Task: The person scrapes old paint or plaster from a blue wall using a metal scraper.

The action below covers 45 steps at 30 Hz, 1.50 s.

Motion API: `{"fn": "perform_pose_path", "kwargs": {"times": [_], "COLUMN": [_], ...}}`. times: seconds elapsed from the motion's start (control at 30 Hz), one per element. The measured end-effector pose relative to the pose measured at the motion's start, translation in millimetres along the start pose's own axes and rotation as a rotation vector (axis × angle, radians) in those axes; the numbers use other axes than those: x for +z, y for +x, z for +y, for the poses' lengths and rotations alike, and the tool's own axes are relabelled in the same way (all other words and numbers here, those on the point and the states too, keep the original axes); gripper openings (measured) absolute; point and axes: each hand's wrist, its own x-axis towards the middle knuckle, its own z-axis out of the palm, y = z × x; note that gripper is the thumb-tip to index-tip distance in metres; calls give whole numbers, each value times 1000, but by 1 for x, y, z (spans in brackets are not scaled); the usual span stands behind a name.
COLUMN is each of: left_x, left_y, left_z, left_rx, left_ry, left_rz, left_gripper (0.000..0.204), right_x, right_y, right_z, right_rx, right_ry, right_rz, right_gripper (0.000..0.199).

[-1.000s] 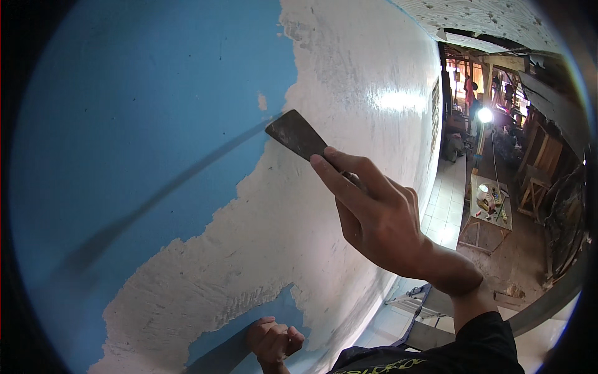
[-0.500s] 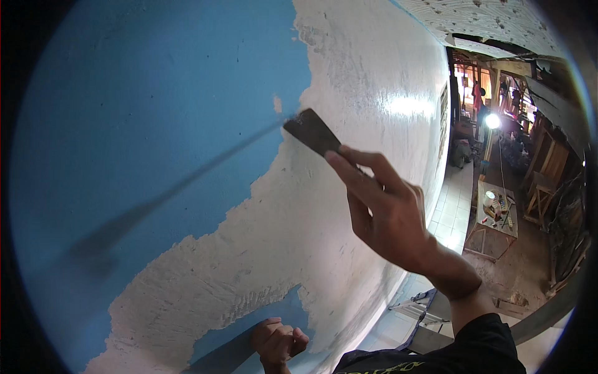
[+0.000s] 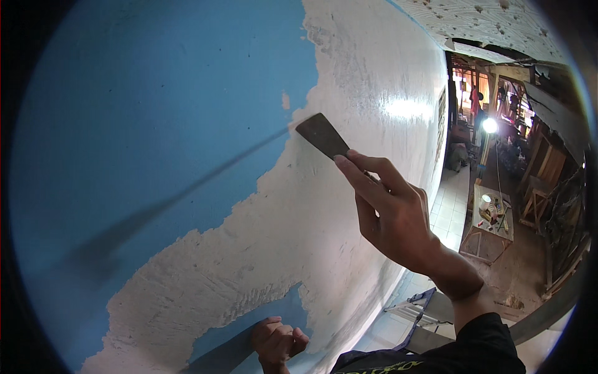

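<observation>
**Blue wall, half coated in white filler**

A curved-looking wall (image 3: 156, 124) fills the view, blue paint on the left, rough white filler (image 3: 349, 249) spread over the right and lower part. A dark flat scraper blade (image 3: 322, 134) lies against the filler right at the ragged edge of the blue. The right hand (image 3: 392, 215) is closed around the scraper's handle, forefinger stretched along it toward the blade. The left hand (image 3: 278, 341) is low at the near edge, curled into a loose fist against the wall; whether it holds anything cannot be told. Far right, down on the floor, a small counter (image 3: 492, 234) carries a white cup and scattered tools, contents too small to tell. A bright lamp (image 3: 490, 125) shines beyond it.
</observation>
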Motion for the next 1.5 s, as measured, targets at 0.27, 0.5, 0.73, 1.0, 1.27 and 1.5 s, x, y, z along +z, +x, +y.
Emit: {"fn": "perform_pose_path", "kwargs": {"times": [0.27, 0.5, 0.73, 1.0, 1.27, 1.5], "left_x": [9, 2, 5, 4, 8, 11], "left_y": [-19, 3, -19, -27, -20, -15], "left_z": [-14, 2, -7, -11, -16, -10], "left_rx": [85, -26, -19, 41, 23, 55], "left_ry": [29, -33, 14, -4, 4, 21], "left_rz": [78, -13, 19, 4, 7, 28], "left_gripper": [25, 26, 24, 22, 21, 16], "right_x": [1, 1, -3, -5, -6, -6], "right_y": [0, 18, 24, 16, 21, 21], "right_z": [4, 8, 5, 10, 15, 17], "right_rx": [-33, -64, -16, -54, -26, -4], "right_ry": [-28, -51, -80, -102, -105, -103], "right_rz": [29, 63, 16, 29, -6, -34], "right_gripper": [50, 52, 52, 44, 53, 54]}}
